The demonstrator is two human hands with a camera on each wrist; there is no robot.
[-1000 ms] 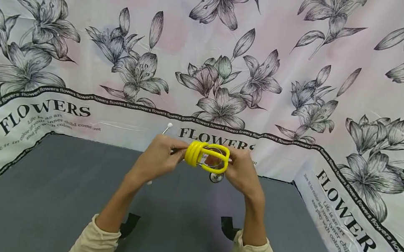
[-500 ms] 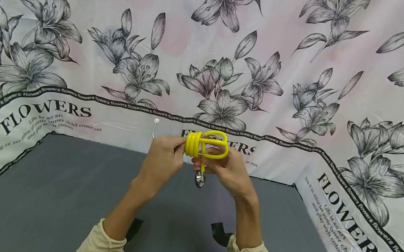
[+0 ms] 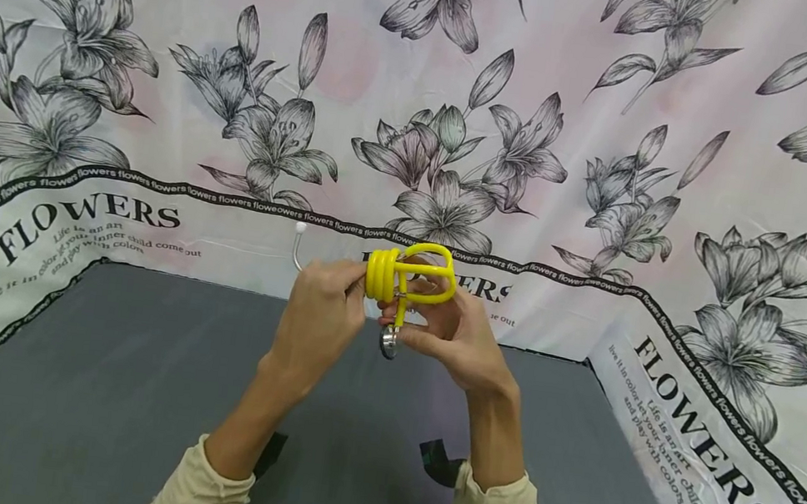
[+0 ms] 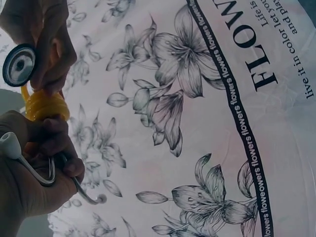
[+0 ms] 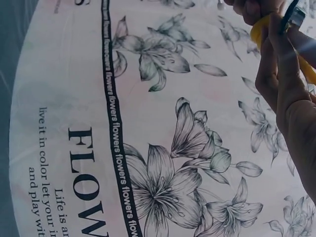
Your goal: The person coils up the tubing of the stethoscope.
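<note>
A stethoscope with yellow tubing [image 3: 381,275] is held up between both hands in the head view, its tube wound in several tight coils with a loop sticking out to the right. My left hand [image 3: 320,317] grips the coiled bundle from the left; a metal ear tube with a white eartip [image 4: 10,144] pokes out of that fist in the left wrist view. My right hand [image 3: 464,339] pinches near the round metal chest piece [image 3: 388,341], which hangs below the coils. In the right wrist view the right hand's fingers [image 5: 284,74] lie along the yellow tube, partly hiding it.
A grey table [image 3: 154,373] lies below the hands, with two black tape pieces, one [image 3: 440,462] near the right sleeve. Behind it hangs a white floral cloth [image 3: 422,103] that also runs along both sides.
My right hand has shifted left and lower, from the loop's end to beside the chest piece. The chest piece has swung left under the coils. The left hand keeps its grip.
</note>
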